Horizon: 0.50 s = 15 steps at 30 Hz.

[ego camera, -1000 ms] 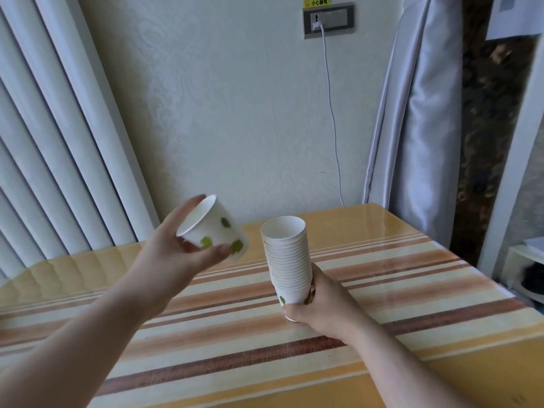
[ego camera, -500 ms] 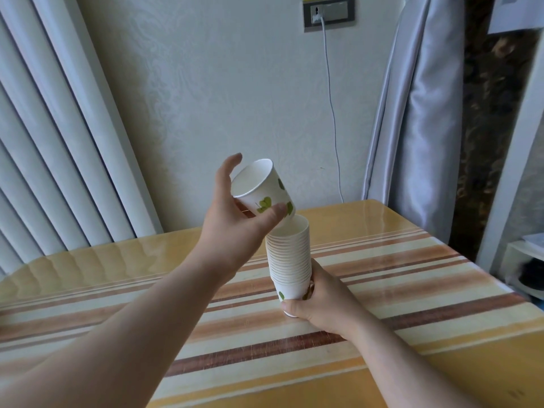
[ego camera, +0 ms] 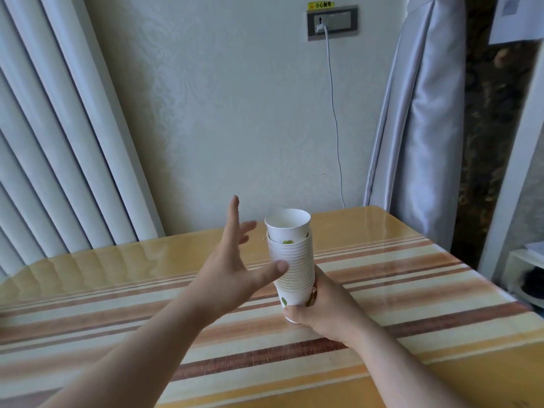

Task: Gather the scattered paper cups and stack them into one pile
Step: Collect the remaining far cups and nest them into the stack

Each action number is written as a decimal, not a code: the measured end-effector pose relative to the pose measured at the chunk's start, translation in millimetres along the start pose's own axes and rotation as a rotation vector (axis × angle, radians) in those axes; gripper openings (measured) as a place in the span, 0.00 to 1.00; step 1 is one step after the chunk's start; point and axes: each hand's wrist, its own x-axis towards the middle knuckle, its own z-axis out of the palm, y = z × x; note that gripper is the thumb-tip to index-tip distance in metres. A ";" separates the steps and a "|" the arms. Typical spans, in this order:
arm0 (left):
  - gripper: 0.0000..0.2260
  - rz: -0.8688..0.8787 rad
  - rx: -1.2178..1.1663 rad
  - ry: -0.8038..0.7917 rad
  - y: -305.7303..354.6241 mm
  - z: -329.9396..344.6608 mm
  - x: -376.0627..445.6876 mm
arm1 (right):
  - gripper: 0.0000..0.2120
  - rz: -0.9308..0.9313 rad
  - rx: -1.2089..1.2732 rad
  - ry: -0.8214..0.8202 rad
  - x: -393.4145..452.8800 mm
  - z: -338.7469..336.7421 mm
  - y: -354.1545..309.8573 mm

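A tall stack of white paper cups (ego camera: 293,263) with green spots stands upright just above the striped table (ego camera: 397,278). My right hand (ego camera: 321,307) grips the stack around its bottom cup. The top cup (ego camera: 288,226) sits partly inside the stack, riding higher than the others. My left hand (ego camera: 235,269) hovers just left of the stack with its fingers spread and nothing in it; the thumb tip overlaps the stack's side. No loose cups show on the table.
A wall rises behind the table's far edge, with a socket (ego camera: 332,22) and a white cable (ego camera: 335,119) hanging down. Vertical blinds (ego camera: 53,142) stand at the left, a grey curtain (ego camera: 418,113) at the right. A white shelf (ego camera: 527,278) sits past the table's right edge.
My left hand carried a single cup from the left over the stack, dropped it into the top, and let go; its fingers are now spread. The right hand kept holding the stack.
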 end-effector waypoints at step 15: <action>0.38 -0.374 0.797 -0.027 -134.4 -24.2 -67.4 | 0.22 0.066 0.008 0.019 5.9 34.3 -40.6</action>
